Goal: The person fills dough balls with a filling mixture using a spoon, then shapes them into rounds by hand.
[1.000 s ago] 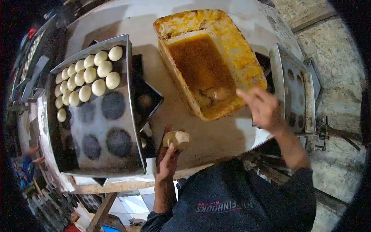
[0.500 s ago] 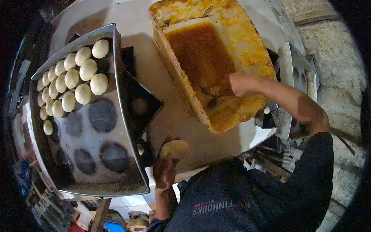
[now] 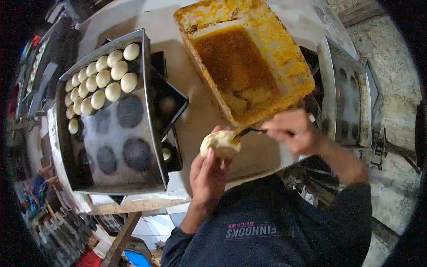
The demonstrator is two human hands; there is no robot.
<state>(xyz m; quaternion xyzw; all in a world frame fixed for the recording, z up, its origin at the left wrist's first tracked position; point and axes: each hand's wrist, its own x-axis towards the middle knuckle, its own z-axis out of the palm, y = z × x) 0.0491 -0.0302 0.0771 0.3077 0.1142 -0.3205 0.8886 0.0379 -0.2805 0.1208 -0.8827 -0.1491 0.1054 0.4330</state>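
my left hand (image 3: 208, 175) is curled up from below around a pale piece of dough (image 3: 215, 143), the thumb laid against its near side and fingertips showing behind it. so the dough sits in my left hand, lifted over the table (image 3: 262, 158), just short of the near corner of the big tub (image 3: 287, 53). my right hand (image 3: 293, 131) is folded into a fist, pinching the dark handle of a slim tool (image 3: 253, 130). the tool points left, and its tip meets the right side of the dough, where there's a dab of yellow-brown filling (image 3: 235, 138); i can't make out the exact shape of the tip.

the tub stands beyond my hands, its walls smeared orange and yellow, with a brown mass (image 3: 235, 60) spread across its floor. to my left is a metal tray (image 3: 98, 139) with smooth dough balls (image 3: 113, 92) packed in rows at its far end and dark round patches (image 3: 137, 154) on the nearer part. a dark tray corner (image 3: 171, 104) juts out beside it. on my right, past the tub, there's another tray (image 3: 348, 100) with dark round spots.
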